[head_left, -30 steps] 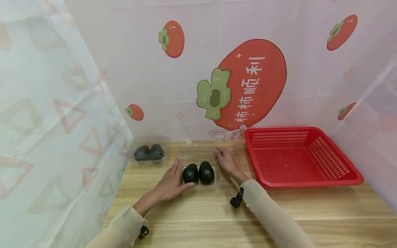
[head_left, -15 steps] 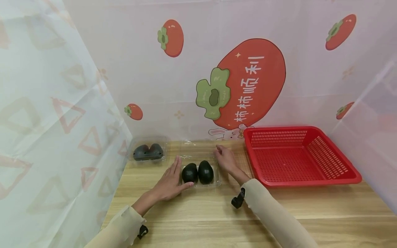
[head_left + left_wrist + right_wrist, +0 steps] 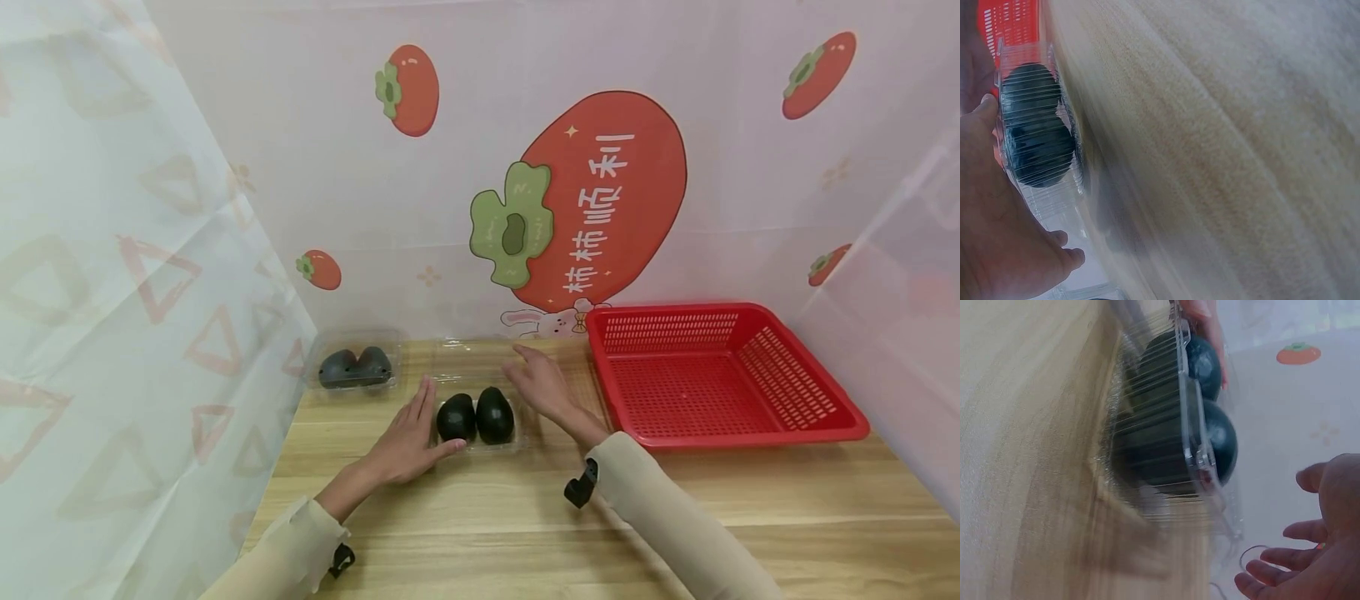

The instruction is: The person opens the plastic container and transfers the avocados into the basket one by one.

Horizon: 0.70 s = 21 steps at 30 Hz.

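Two dark green avocados (image 3: 494,415) lie side by side in a clear plastic clamshell box (image 3: 483,448), its transparent lid (image 3: 472,360) folded back toward the wall. My left hand (image 3: 405,437) rests along the box's left side with straight fingers, the thumb reaching over its front left corner. Near the lid's right edge, my right hand (image 3: 543,385) holds nothing. The right wrist view shows its fingers (image 3: 1291,557) loosely spread and apart from the ribbed side of the box. In the left wrist view both avocados (image 3: 1038,134) show through the box wall.
At the back left stands another clear box (image 3: 396,375) with two dark avocados (image 3: 356,368) inside. A red plastic basket (image 3: 626,417) with perforated walls sits to the right on the wooden table (image 3: 495,533). A printed cloth wall (image 3: 360,167) rises behind.
My right hand has shifted slightly left over the lid's right edge and its fingers have loosened and spread. The left hand and the avocados stay in place; the head view has drifted slightly.
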Each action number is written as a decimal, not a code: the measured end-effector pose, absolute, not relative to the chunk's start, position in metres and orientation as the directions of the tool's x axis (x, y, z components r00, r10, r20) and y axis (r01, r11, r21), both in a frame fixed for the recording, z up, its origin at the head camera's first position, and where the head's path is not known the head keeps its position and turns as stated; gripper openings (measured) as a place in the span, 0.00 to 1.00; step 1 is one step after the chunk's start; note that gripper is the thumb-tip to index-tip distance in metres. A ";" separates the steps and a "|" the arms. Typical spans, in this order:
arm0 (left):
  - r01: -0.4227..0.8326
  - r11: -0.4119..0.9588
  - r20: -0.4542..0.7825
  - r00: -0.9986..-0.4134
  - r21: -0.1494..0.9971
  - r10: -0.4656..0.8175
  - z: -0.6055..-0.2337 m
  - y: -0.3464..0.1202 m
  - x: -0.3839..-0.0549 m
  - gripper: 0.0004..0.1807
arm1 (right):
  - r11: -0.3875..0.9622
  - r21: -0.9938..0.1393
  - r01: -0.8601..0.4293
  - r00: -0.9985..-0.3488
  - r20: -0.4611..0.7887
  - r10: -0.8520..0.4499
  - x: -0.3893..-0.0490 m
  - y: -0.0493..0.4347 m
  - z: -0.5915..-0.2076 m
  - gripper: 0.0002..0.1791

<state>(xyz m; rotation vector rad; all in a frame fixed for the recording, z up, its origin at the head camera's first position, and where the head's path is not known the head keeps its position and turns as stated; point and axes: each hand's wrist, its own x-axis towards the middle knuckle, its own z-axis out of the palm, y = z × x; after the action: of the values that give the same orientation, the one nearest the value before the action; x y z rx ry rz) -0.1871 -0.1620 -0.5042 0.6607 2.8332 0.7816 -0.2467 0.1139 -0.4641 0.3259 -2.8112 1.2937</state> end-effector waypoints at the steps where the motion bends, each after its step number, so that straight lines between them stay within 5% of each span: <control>1: 0.377 0.770 -0.010 -0.895 0.514 0.445 -0.504 -0.162 -0.187 0.64 | 0.636 -0.739 -0.224 -0.972 0.125 -0.198 -0.246 0.114 -0.462 0.32; 21: 0.347 0.791 -0.061 -0.899 0.505 0.433 -0.499 -0.160 -0.187 0.63 | 0.714 -0.415 -0.564 -0.811 0.117 -0.573 -0.230 0.112 -0.443 0.42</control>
<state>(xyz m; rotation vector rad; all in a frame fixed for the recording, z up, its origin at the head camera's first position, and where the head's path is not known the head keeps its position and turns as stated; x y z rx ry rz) -0.1874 -0.1604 -0.4990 0.6163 2.8070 0.7411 -0.2295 0.1122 -0.4429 0.9703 -2.9264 0.6984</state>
